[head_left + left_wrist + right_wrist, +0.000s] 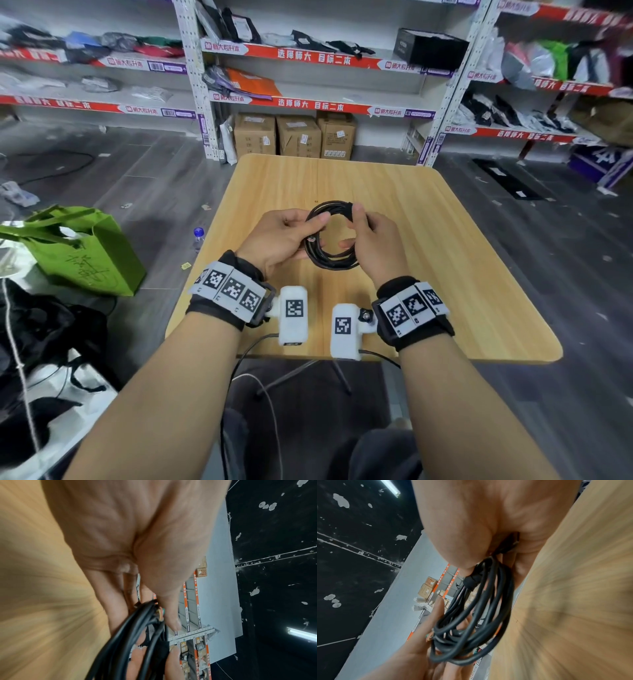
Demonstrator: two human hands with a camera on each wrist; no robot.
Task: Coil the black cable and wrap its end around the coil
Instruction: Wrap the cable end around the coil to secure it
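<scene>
The black cable [329, 258] is wound into a round coil of several loops, held a little above the wooden table [445, 240]. My left hand [291, 236] grips the coil's left side, thumb over the strands, where a cut end with bare coloured wires [161, 613] shows. My right hand [366, 236] grips the coil's right side, thumb on top at a spot bound with black wrapping [471, 580]. In the wrist views the cable [120, 642] loops [471, 628] hang between both hands' fingers.
The table is bare around the hands. A green bag [82, 250] and a small bottle [198, 236] sit on the floor at the left. Cardboard boxes [294, 137] and shelving [308, 68] stand behind the table's far edge.
</scene>
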